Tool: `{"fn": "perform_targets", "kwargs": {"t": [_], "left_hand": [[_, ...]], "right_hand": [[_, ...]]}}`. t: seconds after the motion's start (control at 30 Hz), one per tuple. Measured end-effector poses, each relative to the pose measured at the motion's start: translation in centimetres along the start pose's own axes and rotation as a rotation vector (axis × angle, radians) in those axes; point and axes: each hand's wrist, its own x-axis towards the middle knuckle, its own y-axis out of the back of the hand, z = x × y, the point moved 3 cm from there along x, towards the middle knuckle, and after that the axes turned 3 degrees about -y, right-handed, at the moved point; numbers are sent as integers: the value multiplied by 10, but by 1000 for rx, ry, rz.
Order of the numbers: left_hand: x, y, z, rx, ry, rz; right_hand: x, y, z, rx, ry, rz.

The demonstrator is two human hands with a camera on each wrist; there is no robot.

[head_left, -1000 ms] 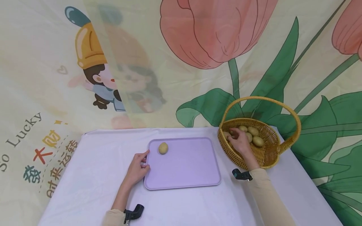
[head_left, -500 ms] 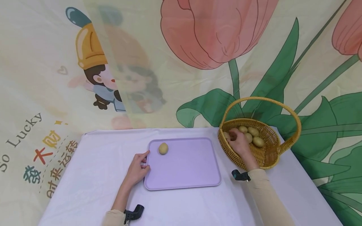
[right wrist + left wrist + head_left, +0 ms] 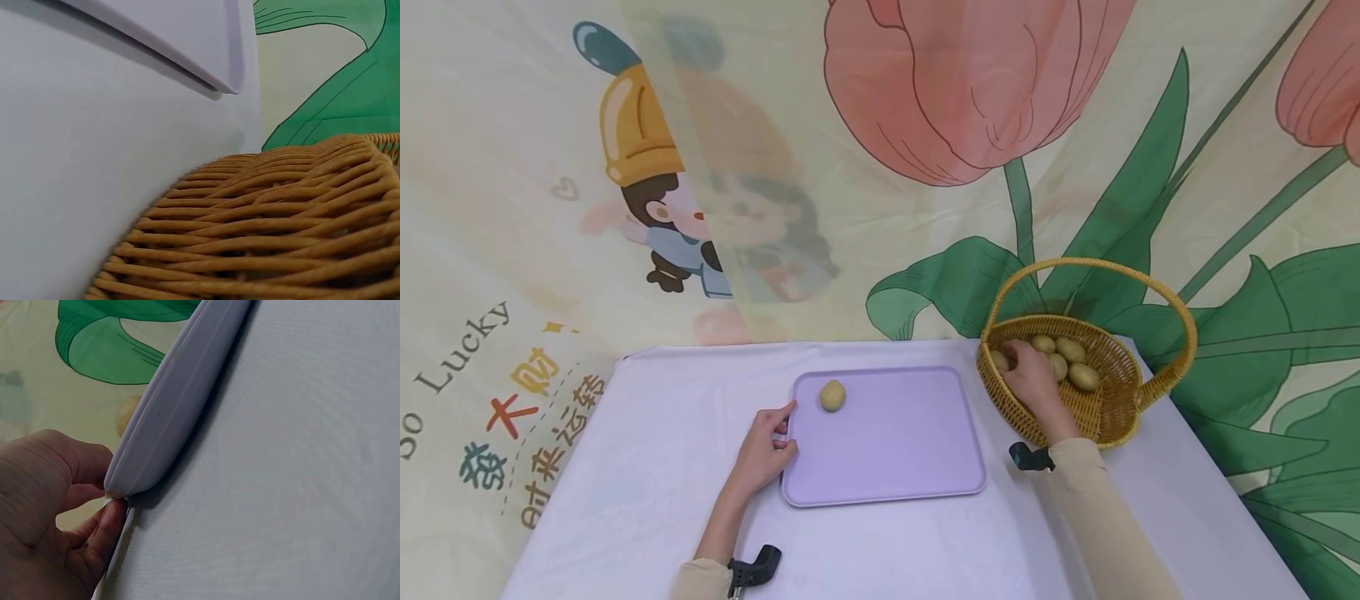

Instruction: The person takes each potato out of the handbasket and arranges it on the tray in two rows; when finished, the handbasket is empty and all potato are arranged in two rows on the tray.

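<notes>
At the near-left edge of a lilac tray [image 3: 887, 433], my left hand [image 3: 763, 454] pinches the rim; the left wrist view has its thumb and fingers [image 3: 111, 515] right at the rim. One potato [image 3: 832, 396] lies on the tray towards the far left corner. My right hand [image 3: 1033, 379] reaches into a wicker basket [image 3: 1120, 408], its fingers curled at a potato [image 3: 999, 361] by the basket's left wall. Most of that potato is hidden. Several more potatoes [image 3: 1083, 377] lie to the right of this hand. In the right wrist view the basket wall [image 3: 269, 231] hides the hand.
A tall handle [image 3: 1097, 261] arches over the basket. White cloth [image 3: 880, 550] covers the table. Behind it hangs a printed backdrop [image 3: 925, 275] with tulips and a cartoon figure. Each wrist wears a black camera [image 3: 756, 567].
Inside the basket, my right hand's fingers have drawn in around the potato at the left wall. My left hand and the tray have stayed put.
</notes>
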Motion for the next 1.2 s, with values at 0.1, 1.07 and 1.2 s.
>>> {"fn": "perform_targets", "kwargs": {"t": [0.1, 1.07, 1.2], "left_hand": [[0, 0, 0, -6, 3, 2], [0, 0, -2, -9, -23, 14], [0, -1, -1, -8, -21, 19]], "right_hand": [[3, 1, -3, -72, -21, -27], [-6, 14, 7, 397, -18, 28], [-13, 22, 9, 499, -111, 36]]}}
